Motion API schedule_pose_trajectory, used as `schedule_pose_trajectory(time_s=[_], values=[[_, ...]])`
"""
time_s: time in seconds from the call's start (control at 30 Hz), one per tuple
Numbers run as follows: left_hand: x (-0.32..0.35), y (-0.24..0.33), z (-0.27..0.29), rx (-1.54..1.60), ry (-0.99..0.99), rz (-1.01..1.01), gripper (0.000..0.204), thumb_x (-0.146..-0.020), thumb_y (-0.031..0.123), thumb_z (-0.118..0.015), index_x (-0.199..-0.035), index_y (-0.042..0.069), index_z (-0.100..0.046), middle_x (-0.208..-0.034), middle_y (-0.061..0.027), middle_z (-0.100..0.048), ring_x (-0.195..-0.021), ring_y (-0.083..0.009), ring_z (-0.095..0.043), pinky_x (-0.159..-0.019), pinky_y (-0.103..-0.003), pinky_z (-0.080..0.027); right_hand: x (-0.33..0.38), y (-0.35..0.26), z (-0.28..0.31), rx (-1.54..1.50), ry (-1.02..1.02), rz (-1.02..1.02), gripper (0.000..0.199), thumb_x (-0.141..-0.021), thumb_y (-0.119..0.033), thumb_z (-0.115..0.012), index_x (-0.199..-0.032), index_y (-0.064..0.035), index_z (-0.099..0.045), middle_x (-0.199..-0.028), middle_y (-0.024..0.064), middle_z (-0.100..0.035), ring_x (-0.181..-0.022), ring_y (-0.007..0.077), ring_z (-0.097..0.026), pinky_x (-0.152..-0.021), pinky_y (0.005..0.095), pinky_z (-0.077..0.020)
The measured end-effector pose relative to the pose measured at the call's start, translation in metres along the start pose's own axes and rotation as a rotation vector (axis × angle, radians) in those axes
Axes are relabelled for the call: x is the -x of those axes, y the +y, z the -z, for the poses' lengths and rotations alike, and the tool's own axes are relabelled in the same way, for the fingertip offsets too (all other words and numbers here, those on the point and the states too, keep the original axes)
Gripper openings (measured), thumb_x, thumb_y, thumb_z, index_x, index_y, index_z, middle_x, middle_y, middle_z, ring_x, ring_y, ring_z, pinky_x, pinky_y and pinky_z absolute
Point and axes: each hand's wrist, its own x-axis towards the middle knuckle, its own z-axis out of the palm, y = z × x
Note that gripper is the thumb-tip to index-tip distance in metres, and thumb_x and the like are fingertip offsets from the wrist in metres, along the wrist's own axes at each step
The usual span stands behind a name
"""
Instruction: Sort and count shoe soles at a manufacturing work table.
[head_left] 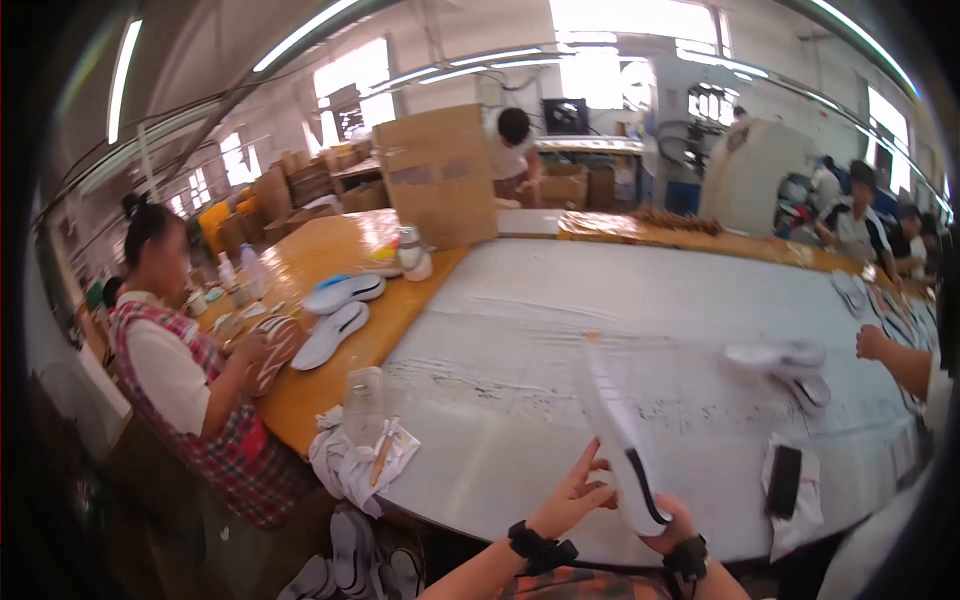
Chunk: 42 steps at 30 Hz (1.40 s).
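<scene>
A long white shoe sole [613, 420] with a black patch near its heel stands tilted up over the table, its far end blurred. Around the heel end, my right hand [674, 526] is closed, with the palm partly behind the sole. Beside the sole's left edge is my left hand [572, 497], its index finger stretched out and the others slightly bent and apart. Its fingertips come near or touch the sole; I cannot tell which. Farther right on the table, a pale shoe sole [775, 357] looks smeared by motion, next to another sole [808, 393].
A black oblong object [784, 482] rests on a white cloth at right. At left lie a wooden-handled brush [382, 458], a clear plastic container [363, 400] and rags. A co-worker in a plaid apron [215, 420] handles a striped sole. Another person's hand [873, 342] reaches in from the right.
</scene>
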Motion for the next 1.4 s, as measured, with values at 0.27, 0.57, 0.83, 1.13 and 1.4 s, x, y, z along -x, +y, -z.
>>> schedule_pose_trajectory(time_s=[0.27, 0.57, 0.83, 1.13, 1.4], values=[[0.001, -0.007, -0.014, -0.168, -0.016, -0.081, 0.081, -0.08, -0.001, -0.056, -0.14, 0.017, -0.006, -0.108, -0.0039, -0.033, -0.086, -0.0126, -0.048, -0.072, -0.028, -0.048, -0.002, 0.015, -0.001, -0.077, -0.22, -0.168, 0.038, -0.086, -0.028, -0.047, -0.114, -0.0021, -0.047, -0.099, 0.0106, -0.056, -0.074, 0.0174, -0.055, -0.063, 0.0275, -0.0452], [0.002, 0.002, -0.017, -0.062, -0.07, -0.102, 0.077, -0.077, -0.003, -0.059, -0.139, 0.013, -0.015, -0.11, -0.0026, -0.036, -0.091, -0.0132, -0.047, -0.076, -0.026, -0.044, -0.004, 0.007, 0.007, 0.025, -0.367, -0.115, 0.045, -0.085, -0.022, -0.05, -0.124, -0.0041, -0.037, -0.108, 0.011, -0.053, -0.087, 0.0195, -0.056, -0.073, 0.0311, -0.0481], [0.022, -0.018, -0.01, -0.058, -0.239, -0.136, 0.08, -0.075, -0.004, -0.06, -0.139, 0.012, -0.014, -0.13, -0.0027, -0.032, -0.107, -0.0153, -0.041, -0.088, -0.029, -0.037, -0.004, 0.012, 0.041, 0.342, -0.171, 0.134, 0.051, -0.085, -0.014, -0.05, -0.13, -0.0004, -0.03, -0.128, 0.0165, -0.04, -0.113, 0.0297, -0.045, -0.095, 0.0394, -0.0378], [-0.003, 0.007, 0.011, 0.259, 0.082, 0.028, 0.061, -0.079, 0.012, -0.054, -0.131, 0.002, -0.026, -0.119, -0.0148, -0.045, -0.106, -0.0237, -0.05, -0.086, -0.033, -0.044, 0.036, 0.005, -0.049, 0.684, -0.354, 0.395, 0.071, -0.083, -0.005, -0.053, -0.139, -0.0091, -0.01, -0.135, 0.0089, -0.031, -0.11, 0.0184, -0.045, -0.086, 0.0305, -0.0408], [0.002, -0.017, 0.035, 0.851, -0.008, 0.166, 0.056, -0.085, 0.028, -0.047, -0.131, 0.002, -0.029, -0.118, -0.0157, -0.049, -0.075, -0.0204, -0.051, -0.062, -0.028, -0.045, 0.038, 0.014, -0.067, 0.729, -0.427, 0.332, 0.068, -0.08, 0.0, -0.053, -0.138, -0.0097, -0.019, -0.134, 0.0137, -0.032, -0.101, 0.022, -0.052, -0.079, 0.0311, -0.0446]])
